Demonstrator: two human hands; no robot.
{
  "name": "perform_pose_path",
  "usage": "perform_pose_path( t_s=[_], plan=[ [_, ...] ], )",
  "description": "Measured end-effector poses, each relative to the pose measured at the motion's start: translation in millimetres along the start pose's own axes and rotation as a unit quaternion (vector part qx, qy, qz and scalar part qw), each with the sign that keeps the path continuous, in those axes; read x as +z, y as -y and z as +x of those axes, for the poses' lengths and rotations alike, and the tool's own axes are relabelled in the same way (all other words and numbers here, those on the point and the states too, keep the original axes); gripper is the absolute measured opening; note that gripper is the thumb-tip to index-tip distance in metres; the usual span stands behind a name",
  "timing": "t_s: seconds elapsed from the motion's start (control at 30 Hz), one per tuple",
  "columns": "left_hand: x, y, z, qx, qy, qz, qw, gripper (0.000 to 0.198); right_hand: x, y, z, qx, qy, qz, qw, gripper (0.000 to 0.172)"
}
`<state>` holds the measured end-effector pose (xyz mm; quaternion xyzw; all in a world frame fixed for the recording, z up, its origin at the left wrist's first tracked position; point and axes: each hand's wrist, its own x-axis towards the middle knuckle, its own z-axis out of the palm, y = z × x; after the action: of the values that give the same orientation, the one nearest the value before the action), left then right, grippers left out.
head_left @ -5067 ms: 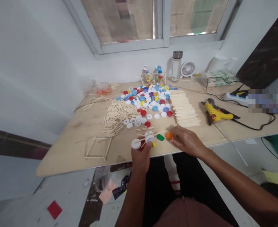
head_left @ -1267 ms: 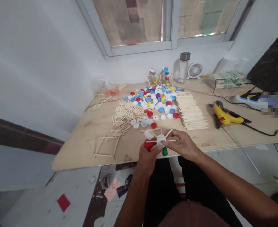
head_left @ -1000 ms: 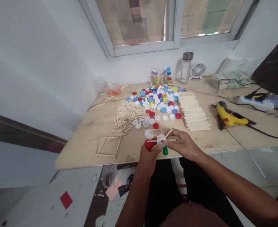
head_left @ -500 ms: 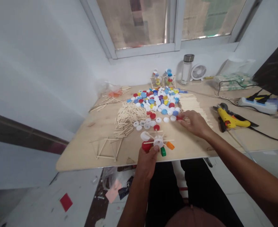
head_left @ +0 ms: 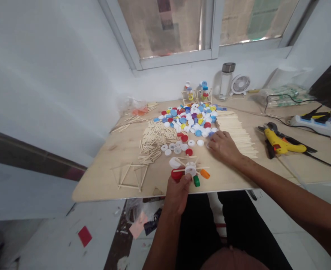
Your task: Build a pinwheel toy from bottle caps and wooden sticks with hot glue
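Note:
My left hand (head_left: pixel 178 191) grips a small wheel of wooden sticks (head_left: pixel 190 170) near the table's front edge, with a white cap at its hub and white, red, green and orange caps on its spokes. My right hand (head_left: pixel 223 146) rests further back, knuckles up, fingers curled at the near edge of a pile of coloured bottle caps (head_left: pixel 190 119). Its fingertips touch loose white and red caps; what they hold is hidden.
A heap of short sticks (head_left: pixel 153 139) lies left of the caps, a neat row of long sticks (head_left: pixel 238 131) right of them. A stick square frame (head_left: pixel 130 176) lies front left. A yellow glue gun (head_left: pixel 282 143), power strip (head_left: pixel 313 122), bottle (head_left: pixel 226 75) and small fan (head_left: pixel 240 84) stand right and back.
My right hand let go of the wheel and reached back to the loose caps at the pile's edge. An orange cap now shows on a spoke. My left hand kept holding the wheel.

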<state>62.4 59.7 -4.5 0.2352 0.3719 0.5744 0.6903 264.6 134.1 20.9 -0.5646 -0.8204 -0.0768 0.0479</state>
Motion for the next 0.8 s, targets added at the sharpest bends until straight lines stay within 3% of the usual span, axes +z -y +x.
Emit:
perform_pose_path(
  t_s=[0.13, 0.27, 0.4, 0.8],
  plan=[
    [-0.5, 0.8, 0.6, 0.009, 0.001, 0.010, 1.000, 0.029, -0.9, -3.9, -18.1, -0.025, -0.019, 0.023, 0.999, 0.021],
    [-1.5, 2.8, 2.1, 0.016, 0.011, 0.030, 0.999, 0.029, -6.6, -23.3, -21.6, 0.016, -0.047, 0.021, 0.999, 0.021],
    [-1.4, 3.2, 1.2, 0.020, 0.012, 0.029, 0.999, 0.028, -11.8, -32.0, -10.8, 0.040, -0.016, -0.035, 0.998, 0.022],
    [0.0, 3.1, 1.6, 0.011, 0.008, 0.009, 1.000, 0.028, -2.2, -24.8, 39.8, 0.071, 0.015, -0.078, 0.994, 0.028]
  ],
)
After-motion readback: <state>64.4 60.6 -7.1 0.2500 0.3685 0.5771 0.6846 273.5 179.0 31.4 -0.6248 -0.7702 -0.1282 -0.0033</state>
